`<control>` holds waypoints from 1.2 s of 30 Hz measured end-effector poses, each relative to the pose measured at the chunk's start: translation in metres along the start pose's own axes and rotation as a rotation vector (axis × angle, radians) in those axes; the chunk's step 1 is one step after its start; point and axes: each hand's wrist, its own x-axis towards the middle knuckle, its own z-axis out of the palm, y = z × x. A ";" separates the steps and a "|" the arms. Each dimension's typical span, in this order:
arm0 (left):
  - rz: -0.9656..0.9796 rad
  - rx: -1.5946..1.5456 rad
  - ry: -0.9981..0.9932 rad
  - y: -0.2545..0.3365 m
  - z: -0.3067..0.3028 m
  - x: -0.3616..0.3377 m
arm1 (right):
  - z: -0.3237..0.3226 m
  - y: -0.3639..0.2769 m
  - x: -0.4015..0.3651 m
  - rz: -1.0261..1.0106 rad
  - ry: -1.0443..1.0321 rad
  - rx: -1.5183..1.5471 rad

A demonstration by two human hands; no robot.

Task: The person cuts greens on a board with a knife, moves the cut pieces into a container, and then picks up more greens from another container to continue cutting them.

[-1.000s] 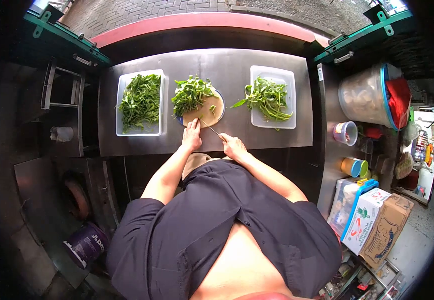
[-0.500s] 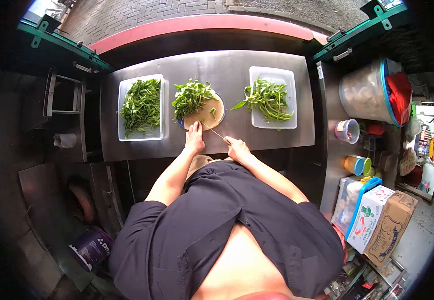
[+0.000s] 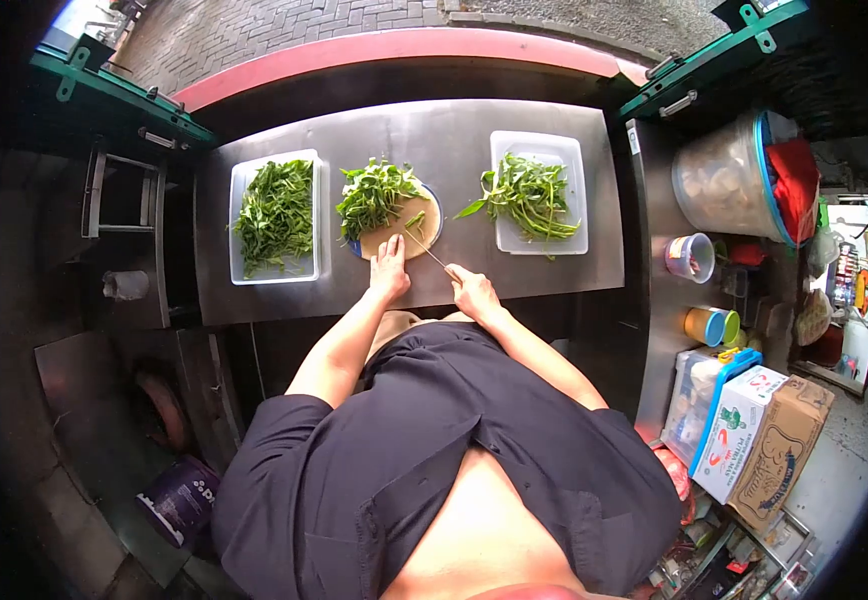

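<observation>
My right hand (image 3: 475,294) is wrapped round the handle of a knife (image 3: 431,252), whose thin blade slants up and left over the round cutting board (image 3: 425,229). The blade's tip is beside a few small cut green stems (image 3: 415,220). My left hand (image 3: 389,268) lies on the near part of the board, fingers stretched out, with nothing visible in them. A heap of leafy greens (image 3: 378,195) covers the board's far left part. Under the board shows a blue rim (image 3: 438,243).
On the metal table (image 3: 354,130), a white tray (image 3: 322,220) of cut greens stands left. Another tray (image 3: 584,190) with long-stemmed greens stands right. A side counter at right holds a large tub (image 3: 719,185), a small cup (image 3: 690,258) and boxes (image 3: 744,440).
The left hand's fingers have straightened and lie flatter on the board. The knife's tip has moved up the board toward the small cut stems. The whole view has shifted slightly.
</observation>
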 end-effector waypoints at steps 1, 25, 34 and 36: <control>0.007 -0.013 -0.006 -0.001 0.001 0.001 | 0.001 0.001 0.000 -0.002 -0.004 -0.007; 0.056 0.046 0.095 -0.009 -0.005 -0.015 | 0.008 -0.013 0.007 -0.035 -0.091 -0.142; 0.047 0.070 0.061 -0.005 -0.003 -0.015 | 0.015 -0.004 0.018 0.045 -0.081 -0.205; 0.042 0.089 0.059 -0.007 -0.004 -0.012 | 0.013 -0.003 0.017 0.050 -0.085 -0.201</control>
